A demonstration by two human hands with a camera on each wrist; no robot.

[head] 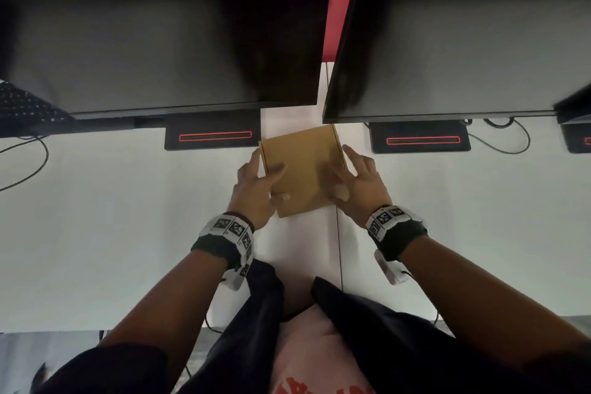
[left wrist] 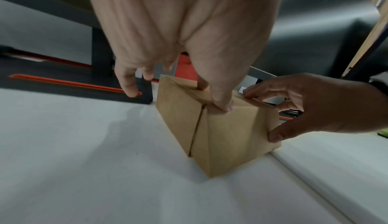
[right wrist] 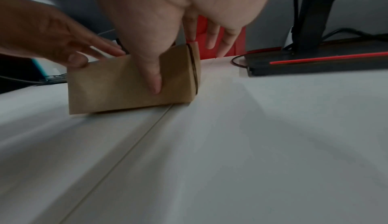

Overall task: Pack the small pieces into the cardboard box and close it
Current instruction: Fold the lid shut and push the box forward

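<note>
The brown cardboard box (head: pixel 303 166) (left wrist: pixel 231 136) (right wrist: pixel 109 88) sits with its lid down on the white table (head: pixel 112 233), between two monitor stands. My left hand (head: pixel 271 176) (left wrist: pixel 210 94) presses the lid with its thumb at the near top edge and one finger on top. Its other fingers hang off the box's left side. My right hand (head: pixel 345 169) (right wrist: pixel 173 64) holds the near right corner, thumb flat on the front wall and fingers over the top and right side. No small pieces are visible; the box's inside is hidden.
Two dark monitors (head: pixel 160 35) (head: pixel 447 41) overhang the far table. Their black bases with red stripes (head: pixel 212 136) (head: pixel 420 139) flank the box. A keyboard (head: pixel 25 105) and cables (head: pixel 32 163) (head: pixel 505 141) lie at the sides. A seam (head: pixel 339 249) runs down the table.
</note>
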